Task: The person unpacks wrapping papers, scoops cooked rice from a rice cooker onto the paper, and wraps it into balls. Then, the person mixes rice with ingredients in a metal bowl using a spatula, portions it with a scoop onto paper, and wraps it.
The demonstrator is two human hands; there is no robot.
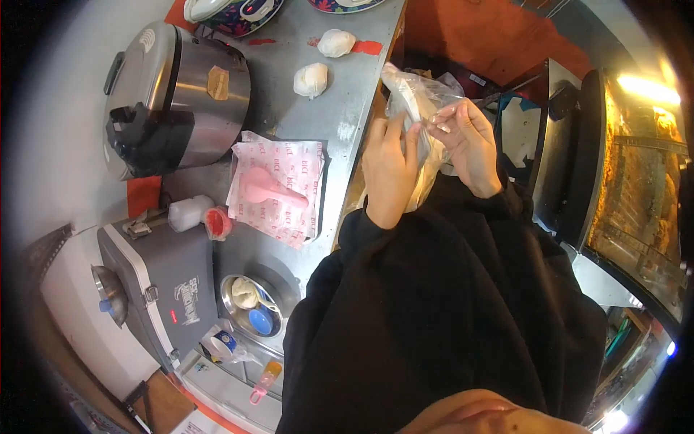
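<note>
Head view, clock face centred on the two hands, twelve at the top: the left hand [390,163] has its thumb and forefinger closed on a clear bag [419,108], the other fingers curled behind. The right hand [468,141], just beside it at three o'clock, has its fingertips bunched against the film; whether they pinch it, I cannot tell. The bag sits between the hands, beyond the counter's edge, its upper end tilted toward eleven and its lower end by the black sleeves. Something pale shows through the film, too blurred to name.

Out toward ten o'clock, two white balls [311,80] rest near each other on the metal counter [351,101], apart from the bag. Patterned ware [235,18] stands beyond them, cut off by the frame. Between eight and nine lies printed pink paper [293,155], with a pink scoop [264,188] on top. Farther out, just past nine, stands a steel cooker [210,116] with a brown patch on its side. A jar [217,223] with a red end is just beside the paper, on its far side from the hands.

Around half past seven, a steel bowl [230,312] holds a pale lump [244,292] and something blue [261,320]. A grey cooler [170,282] stands beyond it toward eight. Near seven lies a pink-handled tool [267,382].

At three o'clock, well apart from the hands, glows a lit glass case [636,173].
</note>
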